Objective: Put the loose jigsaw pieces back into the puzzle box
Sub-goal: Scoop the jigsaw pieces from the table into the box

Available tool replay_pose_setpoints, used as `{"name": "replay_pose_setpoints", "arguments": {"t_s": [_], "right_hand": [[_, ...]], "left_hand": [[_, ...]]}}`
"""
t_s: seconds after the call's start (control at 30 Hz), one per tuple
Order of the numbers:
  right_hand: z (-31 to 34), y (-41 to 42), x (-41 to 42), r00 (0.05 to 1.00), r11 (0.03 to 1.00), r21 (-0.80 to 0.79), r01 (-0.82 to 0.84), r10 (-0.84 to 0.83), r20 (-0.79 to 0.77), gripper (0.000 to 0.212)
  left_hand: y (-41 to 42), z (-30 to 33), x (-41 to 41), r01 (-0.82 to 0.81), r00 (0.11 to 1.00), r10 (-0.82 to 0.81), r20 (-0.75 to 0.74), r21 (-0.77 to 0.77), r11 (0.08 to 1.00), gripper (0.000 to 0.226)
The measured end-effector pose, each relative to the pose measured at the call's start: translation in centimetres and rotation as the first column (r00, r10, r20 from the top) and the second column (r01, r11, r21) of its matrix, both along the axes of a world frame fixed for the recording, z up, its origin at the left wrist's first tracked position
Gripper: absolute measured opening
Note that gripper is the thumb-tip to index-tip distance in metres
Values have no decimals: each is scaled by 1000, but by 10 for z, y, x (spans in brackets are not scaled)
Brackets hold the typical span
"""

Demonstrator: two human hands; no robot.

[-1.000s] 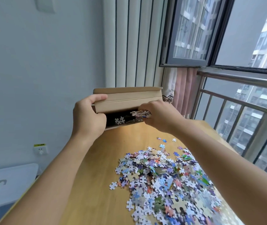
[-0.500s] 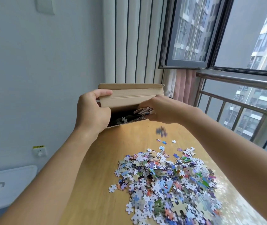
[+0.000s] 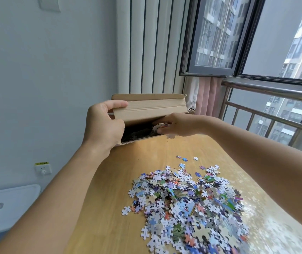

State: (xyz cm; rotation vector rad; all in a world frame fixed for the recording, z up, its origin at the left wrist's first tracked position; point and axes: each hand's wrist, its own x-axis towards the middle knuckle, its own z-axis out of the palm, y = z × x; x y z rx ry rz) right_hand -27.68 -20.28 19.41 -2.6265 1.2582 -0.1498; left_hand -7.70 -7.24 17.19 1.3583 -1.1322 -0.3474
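Head view. The puzzle box [image 3: 149, 109], a shallow brown cardboard carton with a hinged flap lid, rests tilted on the far end of the wooden table [image 3: 109, 189], its opening turned toward the camera. The left hand [image 3: 104, 125] grasps the box's left end, thumb curled over the raised lid's edge, fingers wrapped around the side wall. The right hand [image 3: 178, 124] reaches into the opening from the right, fingers curled around a small clutch of jigsaw pieces [image 3: 160, 125] at the box mouth. The interior is dark; a few pale pieces lie on its floor. One loose piece [image 3: 170, 136] shows just below the right hand at the box's front edge; whether it touches the table cannot be told.

Nearer the camera, well apart from the box, a large heap of loose pieces [image 3: 188, 204] lies on the table: flat, interlocking-tab card shapes, glossy, printed in blue, white, green and orange. A few strays [image 3: 185, 159] lie between heap and box. The tabletop is smooth, light wood with a rounded corner.

Behind stand white vertical blinds [image 3: 150, 44], a pink curtain [image 3: 208, 96] and a metal railing [image 3: 271, 90].
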Motion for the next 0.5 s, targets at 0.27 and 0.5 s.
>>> {"name": "replay_pose_setpoints", "arguments": {"t_s": [0.27, 0.5], "right_hand": [[-24, -5, 12, 876, 966, 176, 189, -247, 414, 36], [-24, -1, -1, 882, 990, 103, 94, -131, 453, 38]], "left_hand": [[1, -3, 0, 18, 1000, -18, -12, -17, 1000, 62], [4, -4, 3, 15, 1000, -16, -21, -29, 999, 63]]}}
